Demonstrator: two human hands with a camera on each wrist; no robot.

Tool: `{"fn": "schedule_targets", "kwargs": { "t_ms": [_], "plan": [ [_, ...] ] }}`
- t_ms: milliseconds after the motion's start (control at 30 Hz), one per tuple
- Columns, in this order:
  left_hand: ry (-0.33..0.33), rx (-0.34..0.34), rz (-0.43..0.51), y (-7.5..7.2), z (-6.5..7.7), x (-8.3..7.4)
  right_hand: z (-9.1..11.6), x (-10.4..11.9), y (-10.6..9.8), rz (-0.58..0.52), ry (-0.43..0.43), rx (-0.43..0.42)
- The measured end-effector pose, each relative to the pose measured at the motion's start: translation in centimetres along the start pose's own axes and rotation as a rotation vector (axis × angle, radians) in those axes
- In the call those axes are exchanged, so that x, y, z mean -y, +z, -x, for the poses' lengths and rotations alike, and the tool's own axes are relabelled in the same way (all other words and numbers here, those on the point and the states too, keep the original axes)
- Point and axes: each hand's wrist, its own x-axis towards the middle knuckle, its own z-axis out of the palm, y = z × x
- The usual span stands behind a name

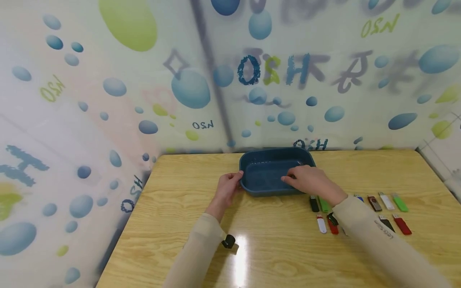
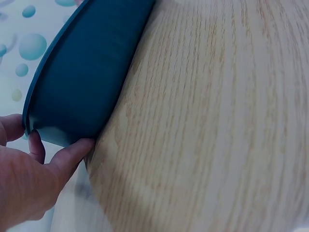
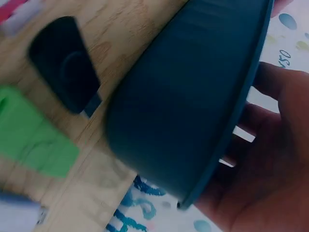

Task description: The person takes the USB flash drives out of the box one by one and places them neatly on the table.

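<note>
A dark blue rectangular tray (image 1: 266,193) stands at the back of the wooden table. My left hand (image 1: 229,188) grips its left end, with the thumb at the rim and fingers low on the outer wall. In the left wrist view, the left hand (image 2: 34,179) has fingertips on the tray's (image 2: 82,77) corner. Over the tray's right side is my right hand (image 1: 309,180), fingers loosely bent, nothing showing between thumb and forefinger. From the right wrist, the right hand (image 3: 270,159) reaches past the rim of the tray (image 3: 183,106), which hides its fingertips.
Several USB sticks lie in two rows at the right, partly under the right sleeve (image 1: 374,232). Among them are a black stick (image 1: 314,204), a white one (image 1: 321,224), a green one (image 1: 399,203) and a red one (image 1: 402,225). A patterned wall (image 1: 180,132) rises behind the table (image 1: 187,188).
</note>
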Motion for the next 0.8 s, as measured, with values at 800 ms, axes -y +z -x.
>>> {"fn": "schedule_targets", "kwargs": {
  "t_ms": [800],
  "plan": [
    [0.000, -0.018, -0.018, 0.1, 0.1, 0.1, -4.2, 3.2, 2.1, -0.158, -0.041, 0.356]
  ]
}}
